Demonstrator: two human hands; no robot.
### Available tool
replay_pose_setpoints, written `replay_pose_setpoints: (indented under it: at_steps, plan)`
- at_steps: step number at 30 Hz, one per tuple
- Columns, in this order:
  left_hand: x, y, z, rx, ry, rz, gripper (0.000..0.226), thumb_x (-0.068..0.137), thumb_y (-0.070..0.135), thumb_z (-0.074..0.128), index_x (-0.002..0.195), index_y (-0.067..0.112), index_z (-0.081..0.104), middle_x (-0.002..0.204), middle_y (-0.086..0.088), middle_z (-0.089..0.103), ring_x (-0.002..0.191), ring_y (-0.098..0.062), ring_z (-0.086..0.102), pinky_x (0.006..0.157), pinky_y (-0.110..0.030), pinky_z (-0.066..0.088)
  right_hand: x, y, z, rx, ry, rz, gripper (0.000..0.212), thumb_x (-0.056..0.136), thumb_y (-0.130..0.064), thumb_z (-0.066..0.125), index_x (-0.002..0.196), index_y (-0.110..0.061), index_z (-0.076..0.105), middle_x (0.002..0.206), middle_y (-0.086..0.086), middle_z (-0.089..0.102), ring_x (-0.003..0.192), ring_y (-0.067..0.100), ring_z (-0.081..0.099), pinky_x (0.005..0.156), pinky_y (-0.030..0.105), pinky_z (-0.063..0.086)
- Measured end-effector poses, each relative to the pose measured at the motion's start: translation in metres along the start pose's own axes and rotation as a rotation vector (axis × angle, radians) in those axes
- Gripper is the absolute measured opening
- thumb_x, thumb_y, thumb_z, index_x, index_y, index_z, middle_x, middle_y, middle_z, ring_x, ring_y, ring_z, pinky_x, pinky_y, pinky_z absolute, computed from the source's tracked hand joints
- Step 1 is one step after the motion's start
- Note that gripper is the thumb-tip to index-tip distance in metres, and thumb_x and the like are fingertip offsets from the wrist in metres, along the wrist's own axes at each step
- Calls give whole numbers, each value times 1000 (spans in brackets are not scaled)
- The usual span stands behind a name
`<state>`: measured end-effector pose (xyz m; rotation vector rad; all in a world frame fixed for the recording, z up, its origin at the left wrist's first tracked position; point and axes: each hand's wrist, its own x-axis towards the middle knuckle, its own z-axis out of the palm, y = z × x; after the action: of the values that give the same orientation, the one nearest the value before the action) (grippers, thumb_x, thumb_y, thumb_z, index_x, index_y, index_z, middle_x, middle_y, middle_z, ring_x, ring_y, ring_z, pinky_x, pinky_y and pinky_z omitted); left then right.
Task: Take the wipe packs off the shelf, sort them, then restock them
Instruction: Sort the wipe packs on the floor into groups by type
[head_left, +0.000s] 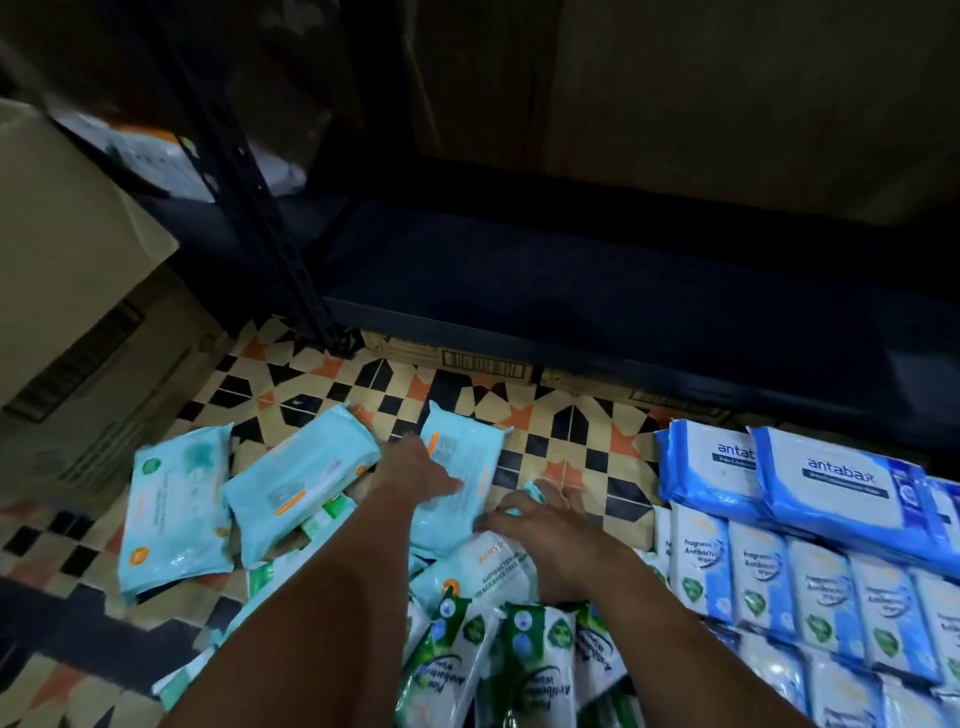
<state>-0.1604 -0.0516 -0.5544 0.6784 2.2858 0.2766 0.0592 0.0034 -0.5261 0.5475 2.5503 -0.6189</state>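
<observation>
Because the teal pack (460, 483) is soft and slick, the flat left hand (415, 470) presses it; the right hand (540, 525) pinches its corner

Single head-worn view, angled forward and down, close above the tiled floor (524, 415)

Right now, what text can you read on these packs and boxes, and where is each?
"antabax": blue pack on the right stack; the one behind shows "antab".
"Fragrance Free Antibacterial Wipes", partly: white-blue packs.
"Antibacterial Wipes", upside down: green packs.
"ANTIBACTERIAL", partly: white pack.
Teal packs, box barcode: too blurred.
</observation>
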Motion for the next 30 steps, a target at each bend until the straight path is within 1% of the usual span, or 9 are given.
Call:
replay_pose_setpoints:
  at_steps: [3, 8, 12, 14, 16, 19, 22, 28, 30]
  plan:
    - [0, 2, -5, -184, -34, -32, 92, 46, 37, 100, 123, 6, 59, 118, -11, 67, 105, -29, 67, 91, -42, 58, 2, 1, 2, 62, -7, 9, 80, 81, -42, 78, 143, -52, 28, 153, -6, 23, 147, 44, 18, 117, 56, 20]
    - [-18, 19, -18, -331, -22, 90, 61, 49, 11, 98, 94, 15, 58, 97, -7, 70, 87, -26, 67, 76, -42, 60, -6, 3, -12, 146, 21, 63, 88, 70, -35, 84, 134, -56, 29, 135, -4, 29, 139, 38, 24, 108, 54, 38]
    - [-31, 42, -34, -201, 137, 317, 52, 61, 5, 88, 96, 23, 53, 90, 0, 65, 78, -21, 60, 64, -34, 52, -20, 15, -32, 222, 142, 210, 103, 51, -18, 90, 133, -48, 37, 134, -8, 26, 129, 31, 32, 95, 47, 49]
    - [-35, 47, -37, -124, 285, 505, 49, 67, 5, 80, 101, 32, 58, 93, 5, 68, 84, -19, 63, 70, -36, 53, -27, 24, -42, 305, 232, 289, 104, 46, -16, 91, 133, -45, 41, 128, -7, 29, 121, 26, 36, 92, 43, 50]
    - [-36, 45, -34, 35, 441, 697, 64, 64, -4, 76, 111, 38, 66, 101, 8, 72, 95, -21, 63, 82, -41, 52, -32, 36, -50, 386, 330, 360, 105, 42, -19, 92, 133, -43, 44, 126, -5, 32, 117, 22, 37, 92, 35, 48]
    - [-29, 32, -32, 231, 588, 855, 78, 53, -13, 69, 119, 29, 73, 115, 8, 73, 110, -22, 65, 103, -52, 40, -31, 48, -53, 489, 399, 454, 109, 39, -22, 91, 136, -41, 44, 126, -4, 30, 120, 28, 39, 94, 35, 49]
    - [-19, 20, -37, 419, 623, 891, 80, 50, -16, 67, 118, 25, 74, 120, 4, 73, 117, -25, 65, 112, -59, 32, -26, 52, -51, 503, 369, 525, 109, 43, -20, 91, 139, -40, 42, 131, -2, 28, 131, 39, 30, 98, 45, 49]
    - [17, -2, -47, 664, 593, 855, 77, 47, -17, 76, 113, 23, 77, 118, 0, 74, 115, -31, 67, 109, -64, 36, -2, 63, -39, 554, 394, 599, 107, 49, -20, 91, 142, -39, 41, 125, -5, 17, 123, 30, 33, 104, 41, 45]
    - [28, -6, -47, 689, 590, 861, 75, 50, -17, 77, 115, 22, 76, 120, -1, 73, 118, -34, 65, 109, -66, 35, 14, 67, -38, 577, 425, 590, 108, 49, -20, 93, 143, -39, 42, 122, -5, 15, 118, 22, 33, 104, 33, 44]
